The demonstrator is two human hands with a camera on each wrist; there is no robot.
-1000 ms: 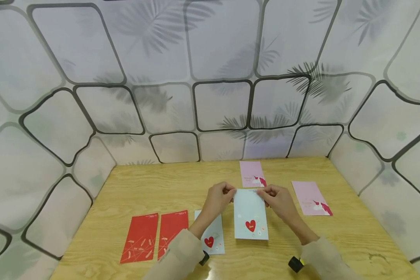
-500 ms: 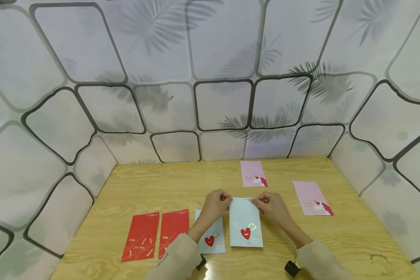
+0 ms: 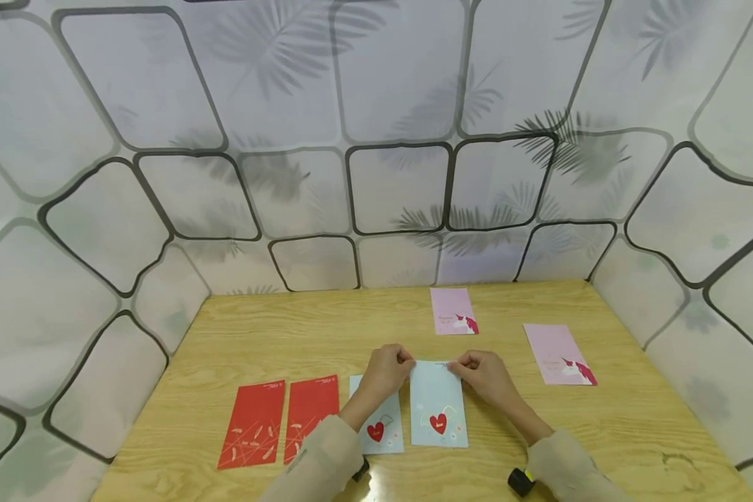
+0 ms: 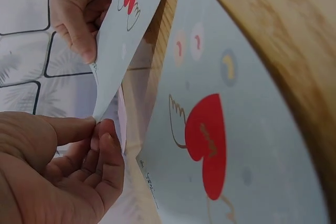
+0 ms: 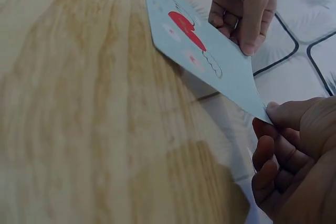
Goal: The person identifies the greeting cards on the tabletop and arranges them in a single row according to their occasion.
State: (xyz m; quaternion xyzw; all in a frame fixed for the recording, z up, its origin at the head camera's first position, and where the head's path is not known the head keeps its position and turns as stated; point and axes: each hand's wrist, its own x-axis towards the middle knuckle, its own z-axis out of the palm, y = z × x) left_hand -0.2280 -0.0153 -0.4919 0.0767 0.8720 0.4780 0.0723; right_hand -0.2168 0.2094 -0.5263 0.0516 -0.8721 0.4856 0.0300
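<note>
Both hands pinch the far corners of the pale blue heart envelope (image 3: 438,404): left hand (image 3: 385,369), right hand (image 3: 484,373). It slants down to the tabletop (image 3: 288,335), just beside a matching envelope (image 3: 376,429) under the left wrist. Judged mid-placement; next, lowering flat and letting go. Thin, matte, rectangular paper.

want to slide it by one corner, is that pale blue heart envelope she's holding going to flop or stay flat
Probably stays fairly flat: the pale blue heart envelope, pinched at its top corners by the left hand and right hand, shows no sag in the wrist views. It looks thin, so likely light. On the smooth wooden table it should slide easily.
</note>
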